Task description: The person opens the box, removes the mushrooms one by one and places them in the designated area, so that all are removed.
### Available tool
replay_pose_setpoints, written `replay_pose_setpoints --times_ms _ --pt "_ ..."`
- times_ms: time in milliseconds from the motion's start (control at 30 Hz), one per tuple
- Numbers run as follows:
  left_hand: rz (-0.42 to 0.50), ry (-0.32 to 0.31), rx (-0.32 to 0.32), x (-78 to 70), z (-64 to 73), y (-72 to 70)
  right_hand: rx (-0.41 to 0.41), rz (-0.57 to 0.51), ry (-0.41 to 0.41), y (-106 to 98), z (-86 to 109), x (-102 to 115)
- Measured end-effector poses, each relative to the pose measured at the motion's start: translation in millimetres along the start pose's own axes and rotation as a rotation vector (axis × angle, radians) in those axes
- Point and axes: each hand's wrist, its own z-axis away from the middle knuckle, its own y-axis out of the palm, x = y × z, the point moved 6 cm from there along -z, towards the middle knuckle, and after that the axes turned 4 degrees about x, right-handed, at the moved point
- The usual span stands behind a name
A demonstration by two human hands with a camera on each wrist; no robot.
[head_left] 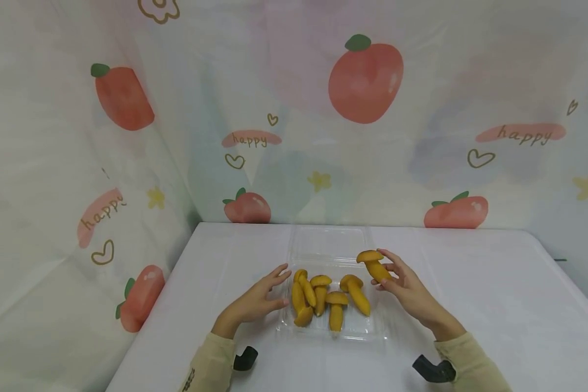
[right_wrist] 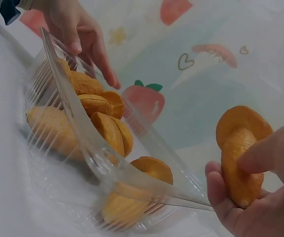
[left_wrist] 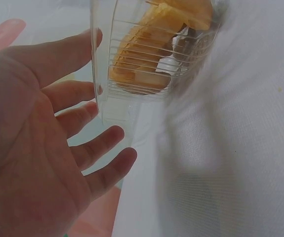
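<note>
My right hand (head_left: 411,291) pinches a yellow-brown mushroom (right_wrist: 240,158) by its stem, cap up, above the right edge of a clear plastic container (head_left: 360,328). Several similar mushrooms (head_left: 335,310) lie inside, one (head_left: 355,294) apart on the right and the others bunched toward the left and middle. At the container's left side is my left hand (head_left: 252,299), its fingers spread and holding nothing. Its thumb and fingertips reach the clear side wall (left_wrist: 96,64) in the left wrist view; whether they press on it I cannot tell.
The container's hinged clear lid (head_left: 329,242) lies folded back behind it on a white table (head_left: 451,272). A patterned cloth (head_left: 294,163) with printed fruit hangs behind the table and along its left side. Black bands (head_left: 433,370) show near both sleeves.
</note>
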Motion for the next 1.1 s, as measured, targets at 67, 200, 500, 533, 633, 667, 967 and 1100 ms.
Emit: replay_pose_setpoints --times_ms 67,200,500,533,633,667,967,1100 --pt "0.003 0.004 -0.001 -0.4 0.3 0.2 0.012 -0.001 0.022 1 0.4 -1" --pt "0.002 0.005 -0.002 -0.9 0.9 0.4 0.024 -0.026 0.089 1 0.3 -4" --pt "-0.007 0.002 -0.003 -1.7 1.3 -0.2 0.011 -0.128 0.110 0 -2.5 -2" --pt "-0.006 0.002 -0.002 -1.6 1.0 -0.2 0.016 -0.138 0.098 0 -2.5 -2" --pt "-0.006 0.002 -0.001 -0.9 0.3 0.1 0.039 -0.173 0.053 -1 -1.8 1" --pt "-0.007 0.001 0.000 -0.6 -0.1 0.2 0.047 -0.184 0.039 -1 -1.5 2" --pt "-0.006 0.000 0.003 0.7 -1.2 0.9 0.054 -0.341 -0.041 -7 0.2 5" --pt "0.000 -0.002 -0.002 0.2 -0.5 0.8 0.047 -0.358 -0.049 -10 1.2 7"
